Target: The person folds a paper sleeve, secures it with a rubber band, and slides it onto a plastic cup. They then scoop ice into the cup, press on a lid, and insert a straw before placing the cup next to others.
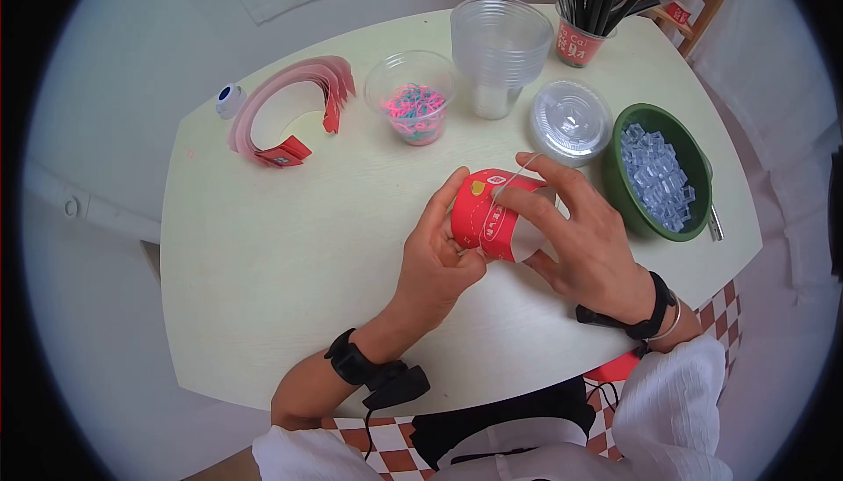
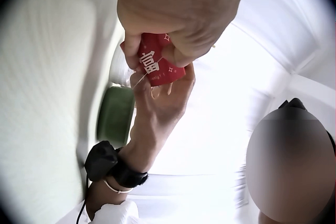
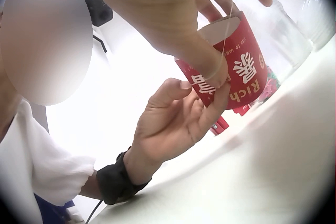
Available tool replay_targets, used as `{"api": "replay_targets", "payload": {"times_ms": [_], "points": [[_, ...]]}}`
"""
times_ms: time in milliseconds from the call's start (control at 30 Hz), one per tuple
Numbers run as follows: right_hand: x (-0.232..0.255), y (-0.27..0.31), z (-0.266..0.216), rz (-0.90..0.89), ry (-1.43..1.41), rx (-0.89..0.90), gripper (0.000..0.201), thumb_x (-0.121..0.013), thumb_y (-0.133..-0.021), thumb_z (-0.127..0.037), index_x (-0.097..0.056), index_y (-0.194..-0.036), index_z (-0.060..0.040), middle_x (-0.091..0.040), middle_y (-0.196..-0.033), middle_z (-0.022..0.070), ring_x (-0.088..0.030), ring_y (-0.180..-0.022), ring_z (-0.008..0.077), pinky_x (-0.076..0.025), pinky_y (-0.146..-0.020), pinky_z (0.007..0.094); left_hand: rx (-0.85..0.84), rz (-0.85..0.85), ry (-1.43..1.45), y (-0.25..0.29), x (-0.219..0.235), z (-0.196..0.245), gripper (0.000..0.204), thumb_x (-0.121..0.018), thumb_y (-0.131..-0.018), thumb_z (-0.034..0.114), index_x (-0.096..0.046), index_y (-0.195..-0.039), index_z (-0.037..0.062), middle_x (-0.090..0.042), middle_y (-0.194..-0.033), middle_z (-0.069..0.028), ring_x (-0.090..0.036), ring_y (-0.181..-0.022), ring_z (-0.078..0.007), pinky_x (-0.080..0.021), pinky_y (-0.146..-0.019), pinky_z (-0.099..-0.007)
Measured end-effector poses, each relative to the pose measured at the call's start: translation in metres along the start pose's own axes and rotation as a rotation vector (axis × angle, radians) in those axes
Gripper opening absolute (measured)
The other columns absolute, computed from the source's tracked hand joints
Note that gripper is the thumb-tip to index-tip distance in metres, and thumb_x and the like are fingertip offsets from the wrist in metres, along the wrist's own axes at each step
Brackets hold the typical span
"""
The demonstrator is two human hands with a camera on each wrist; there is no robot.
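A red printed paper cup sleeve (image 1: 471, 215) with white and gold lettering is held over the table's middle, its hollow end towards the right. My left hand (image 1: 428, 261) grips it from the left, thumb below and fingers along its far side. At the other end is my right hand (image 1: 587, 239), its fingers spread and hooked in a thin pale band (image 3: 226, 40). The band runs taut across the sleeve's printed face. In the left wrist view, the left hand's fingers pinch the sleeve's edge.
Behind the hands stand a clear cup (image 1: 378, 86) of pink and teal bands, stacked clear cups (image 1: 500, 42), clear lids (image 1: 571, 121) and a cup of black straws (image 1: 578, 46). A green bowl (image 1: 622, 209) of clear cubes is right; stacked red sleeves (image 1: 255, 121) lie left.
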State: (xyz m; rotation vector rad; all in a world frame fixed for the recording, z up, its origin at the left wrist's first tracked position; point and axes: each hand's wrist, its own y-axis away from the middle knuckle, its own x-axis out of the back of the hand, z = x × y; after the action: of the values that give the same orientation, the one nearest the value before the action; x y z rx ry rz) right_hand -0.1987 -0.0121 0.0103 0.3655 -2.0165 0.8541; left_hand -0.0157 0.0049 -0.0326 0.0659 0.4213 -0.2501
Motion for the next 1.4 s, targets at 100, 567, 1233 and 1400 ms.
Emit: {"api": "replay_targets", "payload": {"times_ms": [100,567,1233,1400], "points": [[0.003,0.0,0.003,-0.071,-0.079,-0.08,0.072,-0.078,-0.057,-0.003,-0.049,-0.121,-0.0186,-0.045,-0.128,0.0113,-0.056,-0.105,0.0282,-0.051,-0.078,0.0374,0.044,0.008,0.029,-0.001,-0.001,0.002,0.077,-0.043,-0.075,-0.014,-0.016,-0.144,0.0014,-0.047,-0.125,-0.0119,-0.056,-0.1,-0.0161,-0.05,-0.087,-0.0318],[-0.003,0.0,0.012,-0.073,-0.23,-0.062,0.065,-0.078,-0.061,-0.009,-0.048,-0.118,-0.0145,-0.049,-0.121,0.007,-0.056,-0.104,0.0292,-0.052,-0.076,0.0369,0.089,-0.1,-0.059,-0.002,0.009,-0.002,0.077,-0.038,-0.074,-0.017,-0.014,-0.145,-0.0004,-0.047,-0.125,-0.0137,-0.059,-0.093,-0.0153,-0.053,-0.083,-0.0334],[-0.007,0.002,0.002,-0.073,-0.085,-0.077,0.069,-0.074,-0.056,-0.001,-0.048,-0.118,-0.0151,-0.052,-0.117,0.0045,-0.058,-0.098,0.0254,-0.051,-0.066,0.0343,-0.007,-0.128,-0.15,0.003,0.0,-0.002,0.076,-0.047,-0.073,-0.017,-0.022,-0.141,0.0047,-0.04,-0.129,-0.0093,-0.047,-0.116,-0.0137,-0.044,-0.09,-0.0246],[-0.007,0.002,0.002,-0.065,-0.085,-0.079,0.069,-0.074,-0.056,-0.001,-0.048,-0.118,-0.0151,-0.052,-0.117,0.0043,-0.058,-0.097,0.0251,-0.051,-0.067,0.0339,0.006,-0.126,-0.102,0.002,0.001,-0.001,0.074,-0.047,-0.073,-0.018,-0.024,-0.14,0.0045,-0.041,-0.128,-0.0093,-0.047,-0.115,-0.013,-0.044,-0.089,-0.0239]]}}
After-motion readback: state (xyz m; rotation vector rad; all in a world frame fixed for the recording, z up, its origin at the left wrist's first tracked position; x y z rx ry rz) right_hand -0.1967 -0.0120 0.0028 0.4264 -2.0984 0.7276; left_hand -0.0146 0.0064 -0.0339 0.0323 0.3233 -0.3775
